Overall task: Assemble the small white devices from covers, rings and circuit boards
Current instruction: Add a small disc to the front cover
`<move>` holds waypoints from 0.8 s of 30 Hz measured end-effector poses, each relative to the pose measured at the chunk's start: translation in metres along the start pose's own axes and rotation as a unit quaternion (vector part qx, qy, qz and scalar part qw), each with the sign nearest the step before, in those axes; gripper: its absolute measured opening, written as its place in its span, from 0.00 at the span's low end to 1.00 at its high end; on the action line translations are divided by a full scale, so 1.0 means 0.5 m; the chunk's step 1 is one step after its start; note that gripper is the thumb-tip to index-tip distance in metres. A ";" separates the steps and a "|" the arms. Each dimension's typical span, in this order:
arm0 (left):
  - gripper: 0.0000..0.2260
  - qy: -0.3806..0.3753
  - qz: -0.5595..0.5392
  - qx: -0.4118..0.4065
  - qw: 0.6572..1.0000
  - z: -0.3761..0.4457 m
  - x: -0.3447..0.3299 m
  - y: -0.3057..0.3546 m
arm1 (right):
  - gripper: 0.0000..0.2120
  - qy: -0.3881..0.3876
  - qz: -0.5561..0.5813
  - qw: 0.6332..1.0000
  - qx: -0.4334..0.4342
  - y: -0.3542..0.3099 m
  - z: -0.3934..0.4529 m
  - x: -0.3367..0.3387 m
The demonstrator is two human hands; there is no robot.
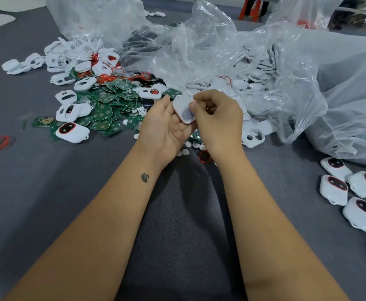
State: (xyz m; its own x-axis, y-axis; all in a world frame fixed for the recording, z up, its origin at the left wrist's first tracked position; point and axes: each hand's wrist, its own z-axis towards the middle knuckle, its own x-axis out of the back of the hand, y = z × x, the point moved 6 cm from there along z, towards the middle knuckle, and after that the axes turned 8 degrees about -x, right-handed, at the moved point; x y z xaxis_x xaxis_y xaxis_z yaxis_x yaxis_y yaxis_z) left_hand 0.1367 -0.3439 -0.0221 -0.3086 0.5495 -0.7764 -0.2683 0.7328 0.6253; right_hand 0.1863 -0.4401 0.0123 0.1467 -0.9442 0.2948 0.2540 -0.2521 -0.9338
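Both hands meet at the middle of the grey mat over a small white cover (183, 109). My left hand (163, 129) lies palm up and cradles it between thumb and fingers. My right hand (218, 118) pinches its right edge with curled fingers. Green circuit boards (107, 103) lie heaped just left of the hands. White covers (69, 61) with cut-outs are piled behind them, mixed with red rings (106, 78). A loose red ring (204, 157) lies under my right wrist. Several assembled devices (334, 189) with dark, red-rimmed windows sit at the right.
Crumpled clear plastic bags (199, 51) full of white parts spread across the back and right. Another red ring (0, 142) lies far left, with one assembled device (72, 132) near the boards. Small white round discs (185, 151) are scattered below the hands.
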 end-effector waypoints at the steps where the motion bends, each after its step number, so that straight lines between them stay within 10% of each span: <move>1: 0.22 0.002 0.001 -0.001 1.000 0.000 0.001 0.000 | 0.05 0.002 -0.003 1.000 0.004 0.000 0.000 0.001; 24: 0.12 -0.007 0.092 -0.033 0.995 0.005 0.004 -0.004 | 0.04 0.020 -0.049 0.998 0.045 -0.008 -0.007 -0.001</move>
State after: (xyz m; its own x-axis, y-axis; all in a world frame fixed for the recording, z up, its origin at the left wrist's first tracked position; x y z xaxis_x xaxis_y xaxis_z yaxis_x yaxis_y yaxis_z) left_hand 0.1389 -0.3431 -0.0250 -0.3460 0.6769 -0.6497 -0.2685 0.5920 0.7599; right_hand 0.1821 -0.4392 0.0151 0.0800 -0.9241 0.3738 0.3508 -0.3249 -0.8783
